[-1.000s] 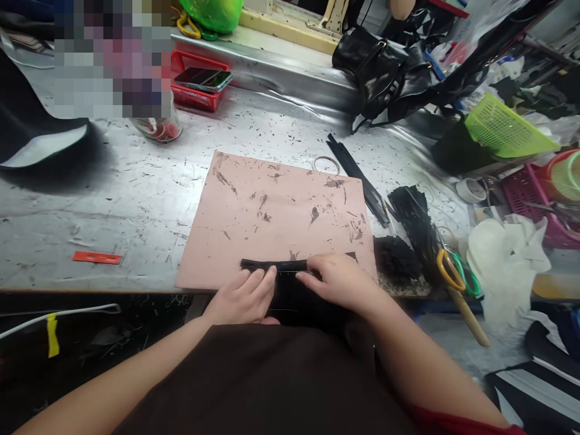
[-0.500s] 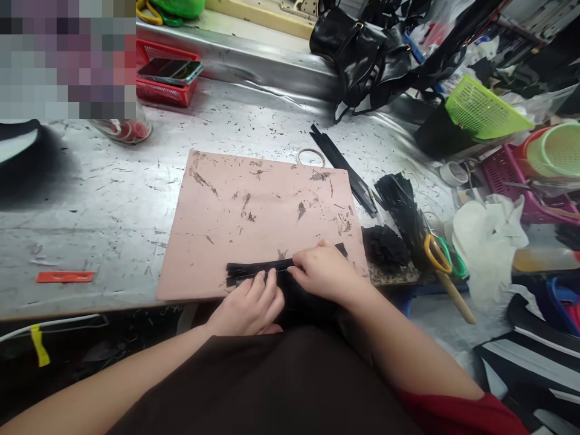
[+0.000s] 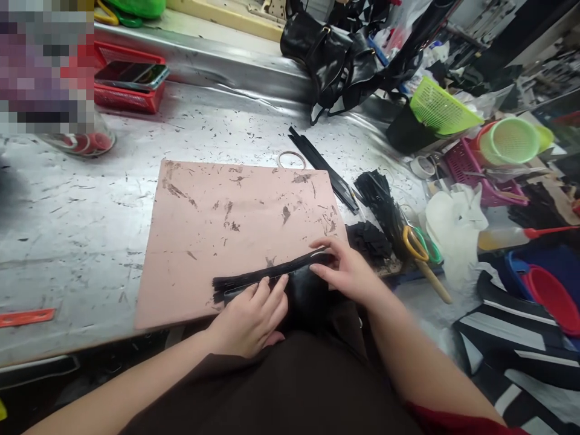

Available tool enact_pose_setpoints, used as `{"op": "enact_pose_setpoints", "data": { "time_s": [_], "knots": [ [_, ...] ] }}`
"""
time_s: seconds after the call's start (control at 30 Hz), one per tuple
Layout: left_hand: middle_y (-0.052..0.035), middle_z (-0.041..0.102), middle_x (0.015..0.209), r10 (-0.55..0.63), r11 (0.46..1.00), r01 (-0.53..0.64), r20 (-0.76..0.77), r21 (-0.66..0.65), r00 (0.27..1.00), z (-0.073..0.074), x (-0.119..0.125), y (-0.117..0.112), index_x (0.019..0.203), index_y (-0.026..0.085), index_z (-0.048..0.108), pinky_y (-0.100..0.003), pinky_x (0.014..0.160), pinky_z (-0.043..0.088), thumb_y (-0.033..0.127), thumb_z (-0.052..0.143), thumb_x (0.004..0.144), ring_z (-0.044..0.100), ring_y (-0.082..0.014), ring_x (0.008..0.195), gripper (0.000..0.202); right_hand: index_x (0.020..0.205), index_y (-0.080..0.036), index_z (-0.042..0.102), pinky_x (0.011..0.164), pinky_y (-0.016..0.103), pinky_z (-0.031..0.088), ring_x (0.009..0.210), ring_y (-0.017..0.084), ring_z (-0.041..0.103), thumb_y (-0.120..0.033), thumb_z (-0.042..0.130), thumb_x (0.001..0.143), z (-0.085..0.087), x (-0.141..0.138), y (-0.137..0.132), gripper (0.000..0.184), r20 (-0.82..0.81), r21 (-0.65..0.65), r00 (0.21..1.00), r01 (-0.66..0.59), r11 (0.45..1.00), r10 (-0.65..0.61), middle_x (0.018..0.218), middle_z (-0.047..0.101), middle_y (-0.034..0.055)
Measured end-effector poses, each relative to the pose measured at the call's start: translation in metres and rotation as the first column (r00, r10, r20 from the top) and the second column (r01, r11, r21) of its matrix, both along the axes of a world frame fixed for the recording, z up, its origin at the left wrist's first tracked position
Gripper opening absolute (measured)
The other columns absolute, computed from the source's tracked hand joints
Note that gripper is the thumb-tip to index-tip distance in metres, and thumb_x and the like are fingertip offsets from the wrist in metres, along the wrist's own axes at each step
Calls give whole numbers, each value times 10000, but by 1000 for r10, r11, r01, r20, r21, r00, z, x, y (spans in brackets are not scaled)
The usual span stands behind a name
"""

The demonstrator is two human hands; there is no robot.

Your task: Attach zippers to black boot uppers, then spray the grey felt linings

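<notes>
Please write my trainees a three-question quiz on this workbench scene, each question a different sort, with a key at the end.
1. Multiple choice: what lies in the red basket?
A) scissors
B) a phone
C) a roll of tape

2. True or false: the left hand is reaching into the red basket.

3. Fill in the colour: the black strip lies partly over a ____ board.

Key:
1. B
2. False; the left hand is at the black strip.
3. Pink
</notes>
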State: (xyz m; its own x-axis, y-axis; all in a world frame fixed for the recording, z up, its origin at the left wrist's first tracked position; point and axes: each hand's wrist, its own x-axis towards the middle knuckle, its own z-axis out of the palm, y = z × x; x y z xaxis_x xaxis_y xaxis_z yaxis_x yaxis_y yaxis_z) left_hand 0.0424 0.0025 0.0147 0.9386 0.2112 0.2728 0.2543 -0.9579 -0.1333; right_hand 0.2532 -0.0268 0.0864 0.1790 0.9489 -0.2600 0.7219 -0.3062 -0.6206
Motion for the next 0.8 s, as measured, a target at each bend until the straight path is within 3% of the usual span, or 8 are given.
{"op": "enact_pose_setpoints", "data": {
  "time_s": [0.1, 0.2, 0.3, 0.4, 0.57, 0.7, 0.8],
  "knots": [
    [-174, 535, 1243, 25, 1000, -25, -22, -4, 999, 1, 5, -2, 1073, 99, 571, -367, 772, 449, 426, 495, 807, 553, -293, 1001, 428, 1086, -216, 480, 656, 274, 490, 715, 153, 598, -250, 562, 737, -25, -1, -6, 360, -157, 185, 977, 171, 968, -143, 806, 616, 9],
    [-216, 586, 1144, 23, 1000, -23, 20, 17, 1000, 2, 13, -4, 1021, 65, 580, -379, 812, 438, 321, 515, 790, 559, -296, 1001, 351, 1029, -208, 517, 699, 287, 490, 768, 164, 599, -247, 571, 731, -37, -4, -10, 305, -118, 276, 973, 222, 935, -197, 867, 628, 31],
    [-184, 588, 1163, 22, 998, -25, 57, 64, 998, 4, 21, -4, 1096, 86, 564, -346, 711, 471, 233, 478, 791, 593, -273, 932, 349, 986, -207, 548, 691, 295, 492, 748, 166, 590, -253, 555, 739, -38, -4, -11, 251, -61, 289, 978, 209, 934, -200, 887, 634, 37],
    [-157, 551, 1232, 18, 997, -16, -17, 80, 1000, 5, 29, -2, 1134, 109, 562, -316, 560, 463, 193, 440, 795, 606, -244, 834, 370, 954, -206, 562, 681, 296, 496, 746, 168, 589, -261, 543, 743, -36, -3, -9, 218, -48, 269, 980, 199, 942, -193, 897, 639, 42],
    [-170, 582, 1183, -42, 997, 39, 33, 70, 999, 3, 37, 3, 1061, 73, 595, -347, 840, 459, 183, 447, 802, 547, -272, 1066, 318, 954, -192, 572, 575, 263, 490, 628, 145, 567, -252, 536, 741, -36, 1, -6, 224, -81, 229, 982, 186, 956, -171, 832, 621, 37],
    [-170, 544, 1236, -37, 999, 37, 28, 25, 999, 3, 42, 6, 1036, 96, 589, -340, 774, 472, 218, 464, 813, 561, -275, 1041, 283, 978, -193, 566, 538, 249, 468, 550, 128, 519, -236, 528, 737, -37, 3, -7, 248, -47, 244, 982, 190, 951, -184, 726, 576, 7],
    [-185, 571, 1193, -17, 1000, 17, -5, 15, 1000, 7, 45, 6, 1029, 91, 580, -328, 680, 472, 212, 459, 825, 588, -259, 944, 267, 957, -194, 561, 606, 260, 471, 608, 138, 534, -213, 512, 740, -36, 3, -7, 223, 21, 275, 985, 162, 948, -174, 789, 602, 19]
  ]
}}
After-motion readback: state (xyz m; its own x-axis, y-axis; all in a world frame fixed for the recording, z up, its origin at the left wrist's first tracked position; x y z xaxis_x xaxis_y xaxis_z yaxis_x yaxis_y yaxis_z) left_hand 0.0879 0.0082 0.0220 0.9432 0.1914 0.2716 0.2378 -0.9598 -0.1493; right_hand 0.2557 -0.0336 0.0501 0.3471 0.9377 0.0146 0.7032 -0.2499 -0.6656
